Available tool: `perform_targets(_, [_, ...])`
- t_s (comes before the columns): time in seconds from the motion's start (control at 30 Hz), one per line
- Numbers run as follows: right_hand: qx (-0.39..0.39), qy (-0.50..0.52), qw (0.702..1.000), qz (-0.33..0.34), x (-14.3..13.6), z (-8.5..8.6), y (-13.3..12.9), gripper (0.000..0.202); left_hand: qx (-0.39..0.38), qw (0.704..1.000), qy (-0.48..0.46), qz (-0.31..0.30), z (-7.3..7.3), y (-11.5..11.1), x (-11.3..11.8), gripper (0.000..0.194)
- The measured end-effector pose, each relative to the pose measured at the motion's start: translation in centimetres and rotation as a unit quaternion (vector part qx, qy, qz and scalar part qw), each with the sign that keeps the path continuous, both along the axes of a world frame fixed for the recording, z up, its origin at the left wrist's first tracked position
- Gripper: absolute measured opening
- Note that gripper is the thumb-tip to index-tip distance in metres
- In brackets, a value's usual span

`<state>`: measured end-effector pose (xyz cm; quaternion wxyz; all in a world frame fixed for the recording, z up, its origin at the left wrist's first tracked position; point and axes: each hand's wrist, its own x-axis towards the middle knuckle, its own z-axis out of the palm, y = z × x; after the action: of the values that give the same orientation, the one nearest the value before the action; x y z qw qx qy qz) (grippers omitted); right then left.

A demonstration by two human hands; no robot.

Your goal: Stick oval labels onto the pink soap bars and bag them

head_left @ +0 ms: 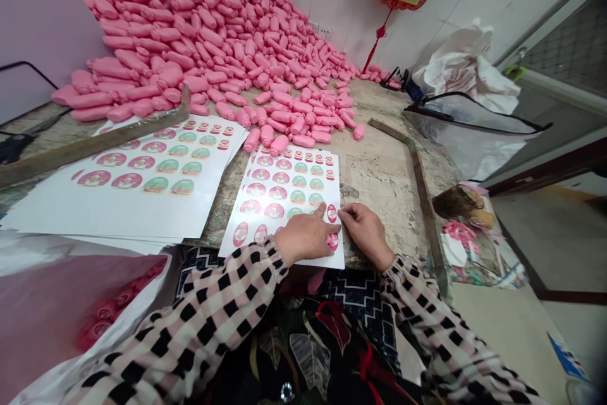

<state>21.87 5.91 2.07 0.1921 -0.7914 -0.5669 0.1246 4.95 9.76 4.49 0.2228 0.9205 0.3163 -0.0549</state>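
Observation:
A white sticker sheet (303,258) with rows of pink and green labels lies at the table's front edge. My left hand (306,237) rests on its lower right part, fingers apart, around a pink oval sticker (332,241). Beside the sheet's right edge is my right hand (365,228), thumb and forefinger pinched near another pink oval sticker (332,213). Whether a sticker edge sits between those fingertips is too small to tell. The far end of the sheet touches several pink bottles (279,145).
A large heap of pink bottles (203,32) covers the back left. More sticker sheets (142,209) lie left under a wooden strip (95,143). Another strip (420,184) edges the right side. A clear bag (474,133), a brown roll (455,201) and scraps stand further right.

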Motion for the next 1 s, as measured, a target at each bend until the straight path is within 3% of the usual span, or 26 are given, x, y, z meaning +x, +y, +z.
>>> perform_targets(0.2, [-0.024, -0.078, 0.996, -0.022, -0.9, 1.2, 0.5, 0.026, 0.001, 1.000, 0.008, 0.002, 0.1, -0.1, 0.0, 0.054])
perform_targets(0.43, [0.088, -0.178, 0.979, 0.043, -2.4, 2.1, -0.5, 0.030, -0.014, 0.999, -0.027, 0.016, 0.2, -0.3, -0.1, 0.047])
perform_targets(0.57, [0.147, -0.099, 0.984, -0.012, -1.9, 3.5, -0.8, 0.030, -0.054, 0.995, -0.063, 0.047, 0.1, -0.2, -0.4, 0.049])
perform_targets(0.7, [0.170, 0.130, 0.975, -0.054, -0.8, 4.5, -0.8, 0.031, -0.163, 0.956, -0.210, 0.123, 0.0, -0.2, -1.7, 0.049])
perform_targets(0.77, [0.178, 0.278, 0.943, -0.034, -1.2, 4.5, -1.1, 0.030, -0.282, 0.880, -0.326, 0.199, 0.0, -0.4, -2.6, 0.051])
perform_targets(0.8, [0.175, 0.337, 0.925, -0.019, -1.7, 4.4, -1.4, 0.029, -0.361, 0.815, -0.387, 0.236, 0.1, -0.5, -3.1, 0.052])
perform_targets(0.87, [0.154, 0.405, 0.901, 0.010, -3.2, 4.3, -2.0, 0.027, -0.511, 0.640, -0.494, 0.292, 0.3, -0.9, -3.8, 0.053])
perform_targets(0.93, [0.126, 0.416, 0.900, 0.028, -5.1, 4.3, -2.6, 0.026, -0.569, 0.510, -0.554, 0.330, 0.7, -1.3, -4.1, 0.051])
perform_targets(1.0, [0.116, 0.404, 0.907, 0.042, -6.9, 4.4, -3.2, 0.025, -0.563, 0.445, -0.588, 0.373, 1.0, -1.7, -4.2, 0.047])
